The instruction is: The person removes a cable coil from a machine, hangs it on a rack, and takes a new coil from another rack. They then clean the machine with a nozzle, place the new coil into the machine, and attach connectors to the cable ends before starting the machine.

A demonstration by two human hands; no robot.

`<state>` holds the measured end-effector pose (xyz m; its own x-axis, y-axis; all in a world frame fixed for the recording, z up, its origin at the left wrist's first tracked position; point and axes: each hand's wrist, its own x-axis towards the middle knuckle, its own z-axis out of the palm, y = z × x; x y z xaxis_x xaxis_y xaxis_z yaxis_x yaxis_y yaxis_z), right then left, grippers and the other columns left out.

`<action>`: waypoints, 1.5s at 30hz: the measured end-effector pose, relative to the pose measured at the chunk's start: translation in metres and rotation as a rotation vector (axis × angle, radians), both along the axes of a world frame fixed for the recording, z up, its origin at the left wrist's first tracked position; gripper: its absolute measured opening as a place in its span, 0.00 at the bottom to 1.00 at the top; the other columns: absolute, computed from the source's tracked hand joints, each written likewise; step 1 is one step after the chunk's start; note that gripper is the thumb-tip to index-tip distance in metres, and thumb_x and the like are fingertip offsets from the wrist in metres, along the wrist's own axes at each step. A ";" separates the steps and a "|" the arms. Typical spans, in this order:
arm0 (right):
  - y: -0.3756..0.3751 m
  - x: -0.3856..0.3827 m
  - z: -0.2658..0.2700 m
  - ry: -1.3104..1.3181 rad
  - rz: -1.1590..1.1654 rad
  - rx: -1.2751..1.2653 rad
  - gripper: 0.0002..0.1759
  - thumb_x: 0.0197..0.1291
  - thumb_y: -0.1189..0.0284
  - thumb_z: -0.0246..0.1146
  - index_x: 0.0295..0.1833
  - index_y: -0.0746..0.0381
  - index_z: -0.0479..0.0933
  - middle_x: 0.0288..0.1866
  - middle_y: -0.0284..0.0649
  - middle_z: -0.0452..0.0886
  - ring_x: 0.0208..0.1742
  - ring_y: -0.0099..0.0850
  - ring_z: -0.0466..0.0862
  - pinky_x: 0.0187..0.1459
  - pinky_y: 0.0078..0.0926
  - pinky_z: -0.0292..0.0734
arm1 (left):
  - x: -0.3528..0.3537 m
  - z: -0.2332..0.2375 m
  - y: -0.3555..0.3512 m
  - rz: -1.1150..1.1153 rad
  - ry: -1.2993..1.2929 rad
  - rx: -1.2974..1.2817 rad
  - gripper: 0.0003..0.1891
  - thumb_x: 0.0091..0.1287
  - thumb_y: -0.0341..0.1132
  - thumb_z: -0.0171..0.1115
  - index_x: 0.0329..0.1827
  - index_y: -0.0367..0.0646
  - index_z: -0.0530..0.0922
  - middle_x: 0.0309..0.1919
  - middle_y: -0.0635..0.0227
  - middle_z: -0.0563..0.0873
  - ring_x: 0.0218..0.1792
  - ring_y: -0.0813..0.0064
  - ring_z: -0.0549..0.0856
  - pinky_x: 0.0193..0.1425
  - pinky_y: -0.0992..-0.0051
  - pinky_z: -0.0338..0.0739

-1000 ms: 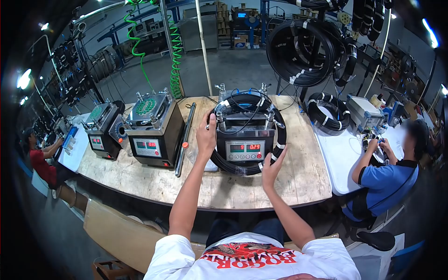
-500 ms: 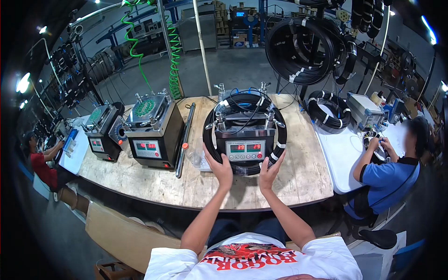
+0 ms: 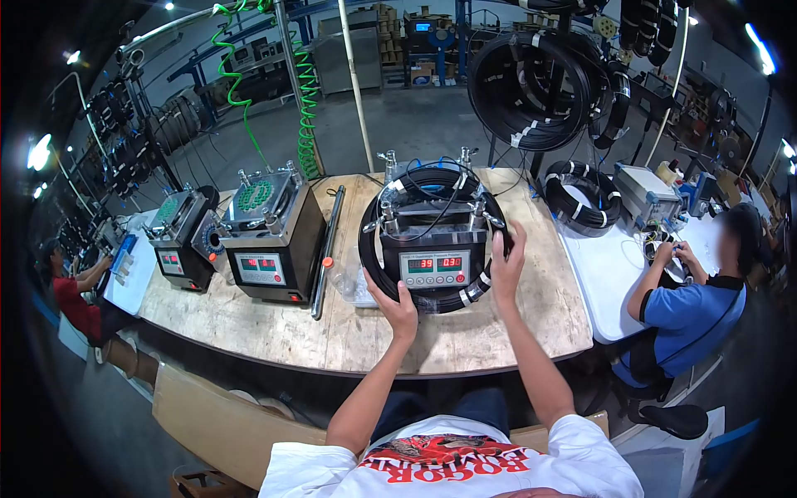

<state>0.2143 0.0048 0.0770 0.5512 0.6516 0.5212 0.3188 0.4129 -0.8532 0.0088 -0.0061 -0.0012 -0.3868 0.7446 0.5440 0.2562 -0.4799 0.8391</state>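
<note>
A coil of black cable (image 3: pixel 370 259) with white tape bands hangs around a benchtop polishing machine (image 3: pixel 436 242), whose front panel has red digits and a row of buttons. My left hand (image 3: pixel 397 311) grips the lower left of the coil, thumb on the near side. At the coil's right side is my right hand (image 3: pixel 508 261), its fingers stretched upward and apart from the thumb, close against the cable. A thin loop of cable crosses above the machine's metal top. Clear plastic (image 3: pixel 353 286) lies just left of the coil.
Two similar machines, one larger-looking (image 3: pixel 270 236) and one farther left (image 3: pixel 178 241), stand on the wooden table (image 3: pixel 274 328). A metal bar (image 3: pixel 329 257) lies beside them. Another cable coil (image 3: pixel 584 199) rests at right, near a seated person in blue (image 3: pixel 693 311). A person in red sits far left.
My right hand has moved up and right along the coil from its lower edge. The taped section has shifted down and left. The panel's right-hand digits have changed.
</note>
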 end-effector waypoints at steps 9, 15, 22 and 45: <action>0.048 0.002 0.061 -0.240 -0.007 -0.017 0.20 0.81 0.64 0.54 0.67 0.65 0.80 0.56 0.51 0.89 0.59 0.48 0.87 0.61 0.38 0.78 | -0.001 -0.002 0.002 -0.006 -0.013 0.019 0.42 0.76 0.31 0.59 0.87 0.31 0.45 0.86 0.42 0.53 0.86 0.47 0.52 0.88 0.57 0.44; 0.044 -0.005 0.059 -0.263 -0.146 -0.024 0.17 0.76 0.74 0.52 0.63 0.57 0.81 0.46 0.53 0.89 0.44 0.54 0.88 0.46 0.47 0.81 | -0.003 0.008 -0.003 -0.011 -0.060 -0.039 0.40 0.77 0.36 0.63 0.84 0.31 0.52 0.81 0.44 0.60 0.83 0.50 0.58 0.87 0.59 0.48; 0.046 -0.004 0.054 -0.288 -0.174 -0.031 0.18 0.73 0.78 0.53 0.62 0.56 0.82 0.41 0.54 0.88 0.42 0.54 0.88 0.43 0.49 0.80 | -0.047 0.066 0.049 -0.100 -0.060 -0.035 0.27 0.81 0.45 0.61 0.71 0.33 0.68 0.61 0.48 0.78 0.63 0.52 0.80 0.73 0.61 0.69; -0.004 -0.027 -0.038 -0.256 -0.246 0.006 0.31 0.79 0.72 0.53 0.84 0.66 0.59 0.80 0.58 0.68 0.78 0.56 0.70 0.76 0.45 0.66 | -0.052 0.124 0.084 -0.183 0.141 -0.031 0.32 0.82 0.58 0.51 0.66 0.36 0.80 0.42 0.55 0.90 0.42 0.66 0.87 0.54 0.66 0.79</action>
<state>0.1873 0.0010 0.0392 0.5422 0.5121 0.6662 0.6130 0.3012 -0.7304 -0.0429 0.0777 0.1229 -0.1654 0.8126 0.5589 0.2833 -0.5037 0.8161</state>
